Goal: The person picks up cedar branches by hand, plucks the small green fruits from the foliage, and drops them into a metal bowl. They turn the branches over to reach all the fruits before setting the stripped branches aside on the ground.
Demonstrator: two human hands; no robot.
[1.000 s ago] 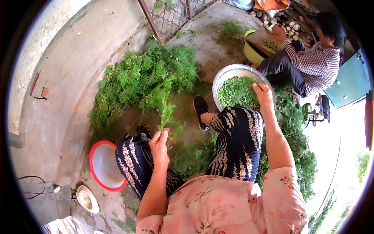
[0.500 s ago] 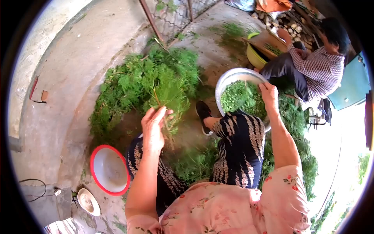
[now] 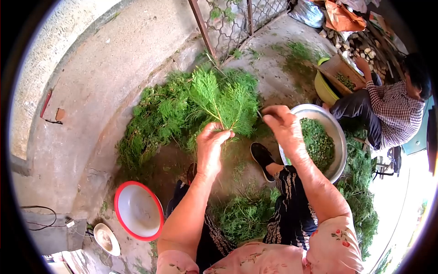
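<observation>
My left hand [image 3: 211, 148] pinches the stem of a leafy green conifer sprig [image 3: 235, 107], its flat, feathery foliage fanning out above the fingers. Just right of the sprig is my right hand [image 3: 286, 130], its fingers bent and drawn together. A thin dark line shows at its fingertips; what it is, I cannot make out. Beyond that hand, a metal bowl [image 3: 338, 169] stands by my leg, holding small green cones or seeds [image 3: 320, 146] mixed with bits of foliage. Behind the sprig lies a large heap of cut green branches [image 3: 157, 116].
A red-rimmed white basin [image 3: 119, 212] and a pale hat [image 3: 106, 239] lie at lower left. More greenery [image 3: 244, 217] is between my legs. At upper right, a person [image 3: 388, 105] sits beside a yellow-green tub [image 3: 323, 89] and a tilted tray [image 3: 335, 73]. A wire fence [image 3: 228, 20] stands behind.
My right hand has left the bowl's rim and moved left, close to the sprig. The left hand still holds foliage, now with the leaves spread upright. The whole view has shifted slightly.
</observation>
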